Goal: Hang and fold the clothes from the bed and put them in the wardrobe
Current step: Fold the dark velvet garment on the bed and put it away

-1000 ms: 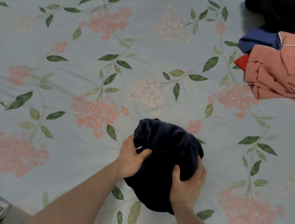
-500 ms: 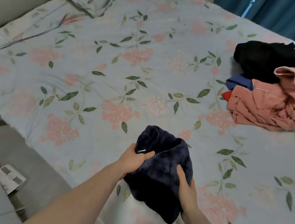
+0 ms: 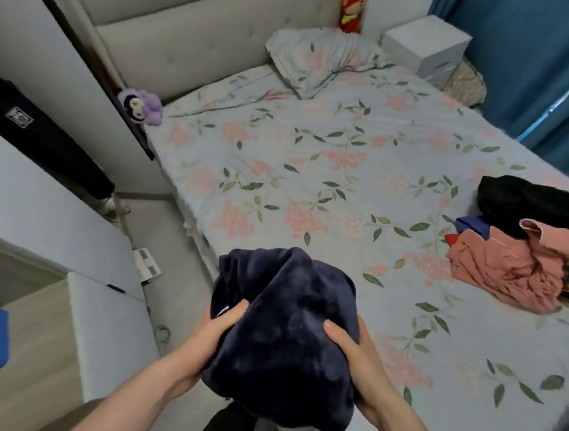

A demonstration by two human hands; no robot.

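Both hands, left hand (image 3: pixel 212 336) and right hand (image 3: pixel 354 362), grip a folded navy garment (image 3: pixel 282 339) at lower centre, lifted off the bed (image 3: pixel 314 170); it's not yet stowed; a heap of clothes (image 3: pixel 528 247) at right looks unfolded.

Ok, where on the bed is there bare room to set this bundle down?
The widest bare patch of the floral bedspread runs from the floral pillow down to the dark navy fleece bundle, left of the heap of black, pink and blue clothes. The right edge by that heap is crowded.
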